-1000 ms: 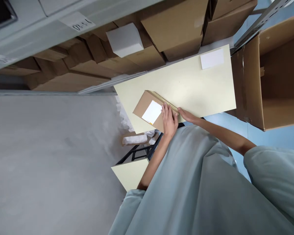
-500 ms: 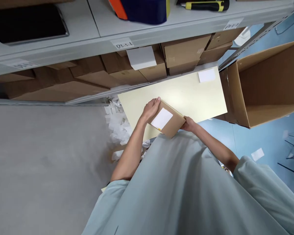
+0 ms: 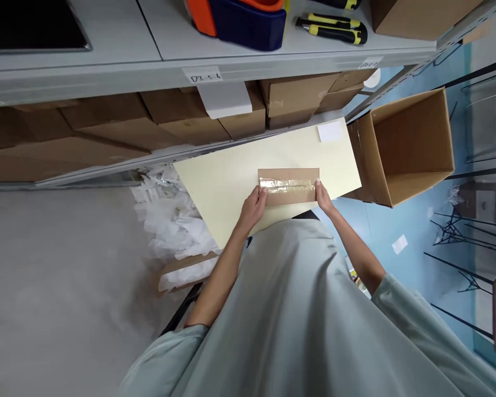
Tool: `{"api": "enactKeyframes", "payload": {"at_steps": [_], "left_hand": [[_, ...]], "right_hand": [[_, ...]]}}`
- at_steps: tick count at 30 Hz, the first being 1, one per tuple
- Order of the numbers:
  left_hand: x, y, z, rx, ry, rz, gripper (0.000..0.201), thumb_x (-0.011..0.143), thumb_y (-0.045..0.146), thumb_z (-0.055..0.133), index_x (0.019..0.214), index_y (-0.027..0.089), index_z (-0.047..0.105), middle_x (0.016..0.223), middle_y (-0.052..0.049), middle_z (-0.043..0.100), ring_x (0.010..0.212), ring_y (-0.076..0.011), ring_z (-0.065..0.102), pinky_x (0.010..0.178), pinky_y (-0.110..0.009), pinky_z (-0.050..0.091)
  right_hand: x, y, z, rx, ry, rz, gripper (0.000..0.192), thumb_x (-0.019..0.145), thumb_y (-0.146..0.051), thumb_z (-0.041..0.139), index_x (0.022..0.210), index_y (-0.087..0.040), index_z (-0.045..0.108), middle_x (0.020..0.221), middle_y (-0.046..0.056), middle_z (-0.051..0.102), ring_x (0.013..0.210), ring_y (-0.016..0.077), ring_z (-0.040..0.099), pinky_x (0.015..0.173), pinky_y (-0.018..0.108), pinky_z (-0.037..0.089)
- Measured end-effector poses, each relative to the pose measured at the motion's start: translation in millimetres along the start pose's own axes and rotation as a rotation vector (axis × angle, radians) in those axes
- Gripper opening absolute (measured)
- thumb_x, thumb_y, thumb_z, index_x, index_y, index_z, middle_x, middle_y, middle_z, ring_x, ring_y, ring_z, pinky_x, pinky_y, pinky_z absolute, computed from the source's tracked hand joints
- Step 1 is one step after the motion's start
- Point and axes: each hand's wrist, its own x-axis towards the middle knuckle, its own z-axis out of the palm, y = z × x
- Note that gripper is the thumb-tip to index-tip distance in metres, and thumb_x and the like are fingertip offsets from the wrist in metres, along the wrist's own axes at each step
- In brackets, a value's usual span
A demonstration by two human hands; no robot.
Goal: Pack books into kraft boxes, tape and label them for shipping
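Shelving (image 3: 107, 69) spans the far side, cartons beneath, yellow-handled knives (image 3: 334, 28) on top at 1 o'clock. Open carton (image 3: 413, 143) stands at 3 o'clock of the worktop (image 3: 215, 182). White packing scraps (image 3: 169, 220) heaped at 9 o'clock.

Box (image 3: 288, 186) now lies flat near the worktop's near edge, taped seam up; half a second ago it was held tilted, label side up. So it has been turned over and set down.

Left hand (image 3: 254, 207) grips the box's left end, fingers curled on it. Right hand (image 3: 323, 197) clasps the right end likewise. A white label (image 3: 329, 131) lies at 1 o'clock of the box, well apart.
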Motion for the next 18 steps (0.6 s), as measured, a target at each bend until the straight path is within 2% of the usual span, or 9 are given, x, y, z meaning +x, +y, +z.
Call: {"api": "enactKeyframes", "payload": {"at_steps": [4, 9, 14, 18], "left_hand": [[21.4, -1.2, 5.2, 0.043, -0.07, -0.112, 0.068, 0.101, 0.081, 0.053, 0.123, 0.02, 0.073, 0.13, -0.019, 0.079, 0.133, -0.0407, 0.068, 0.117, -0.05, 0.05], [35.3, -2.4, -1.2, -0.012, -0.172, -0.089, 0.086, 0.092, 0.092, 0.054, 0.127, 0.016, 0.074, 0.132, -0.017, 0.08, 0.133, -0.0403, 0.067, 0.12, -0.048, 0.05], [31.4, 6.7, 4.0, -0.041, -0.088, -0.111, 0.099, 0.077, 0.103, 0.059, 0.123, 0.017, 0.078, 0.131, -0.018, 0.081, 0.136, -0.0421, 0.067, 0.123, -0.05, 0.049], [24.6, 12.6, 17.3, -0.051, 0.018, -0.078, 0.096, 0.073, 0.095, 0.071, 0.13, 0.018, 0.076, 0.138, -0.016, 0.079, 0.131, -0.0378, 0.071, 0.119, -0.049, 0.055]], "right_hand": [[10.1, 17.4, -11.0, -0.02, -0.122, -0.05, 0.099, 0.106, -0.088, 0.026, 0.168, -0.015, 0.051, 0.172, 0.014, 0.054, 0.165, 0.027, 0.045, 0.141, 0.043, 0.026], [25.5, 29.6, -23.3, -0.035, -0.29, -0.039, 0.1, 0.104, -0.091, 0.032, 0.164, -0.015, 0.056, 0.17, 0.014, 0.057, 0.165, 0.0288, 0.046, 0.142, 0.047, 0.026], [38.3, 30.5, -39.9, 0.007, -0.435, -0.084, 0.103, 0.1, -0.095, 0.033, 0.167, -0.019, 0.053, 0.169, 0.014, 0.059, 0.162, 0.0318, 0.05, 0.14, 0.052, 0.031], [53.1, 31.2, -75.0, 0.029, -0.477, -0.211, 0.092, 0.105, -0.086, 0.039, 0.176, -0.027, 0.04, 0.175, 0.008, 0.051, 0.166, 0.0304, 0.044, 0.14, 0.051, 0.033]]}}
